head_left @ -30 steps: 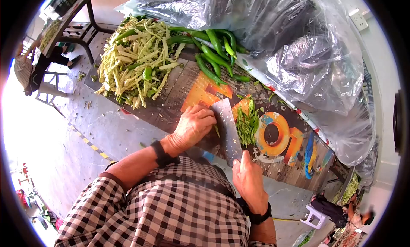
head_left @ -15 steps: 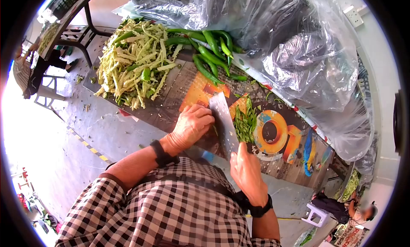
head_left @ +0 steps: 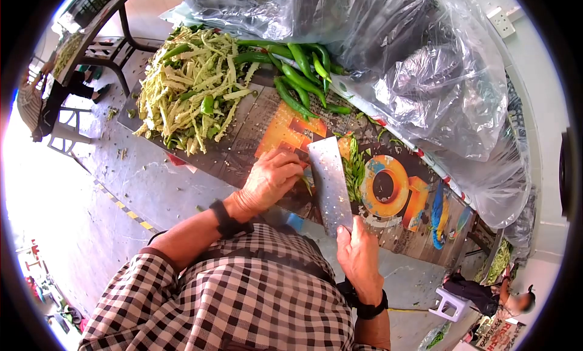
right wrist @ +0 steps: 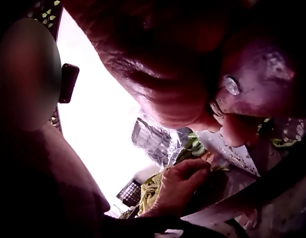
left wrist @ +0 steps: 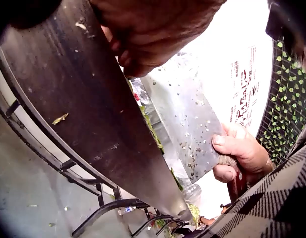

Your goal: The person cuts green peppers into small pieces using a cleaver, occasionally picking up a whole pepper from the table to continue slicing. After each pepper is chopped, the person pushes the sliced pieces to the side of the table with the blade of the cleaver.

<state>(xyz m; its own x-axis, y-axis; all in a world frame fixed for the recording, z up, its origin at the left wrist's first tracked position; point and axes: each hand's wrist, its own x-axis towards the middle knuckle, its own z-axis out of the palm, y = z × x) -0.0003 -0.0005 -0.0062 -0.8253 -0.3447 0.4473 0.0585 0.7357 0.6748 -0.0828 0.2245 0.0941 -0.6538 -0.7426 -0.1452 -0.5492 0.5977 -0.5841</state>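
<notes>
My right hand grips the red-brown handle of a wide cleaver, whose grey blade is dotted with small bits. Left of the blade, my left hand has its fingers curled down over a thin green piece at the table's near edge; the fingertips are partly hidden. Just right of the blade lies a heap of cut green slices. Whole green chillies lie farther back, beside a large pile of pale green strips.
Clear plastic sheeting covers the back and right side of the table. A person sits beside a white stool at lower right; another person is at far left near a second table. A wall socket is at upper right.
The cleaver blade has swung from a more edge-on view to show its flat side, and my right hand has shifted slightly right and nearer my body. My left hand stays in nearly the same place.
</notes>
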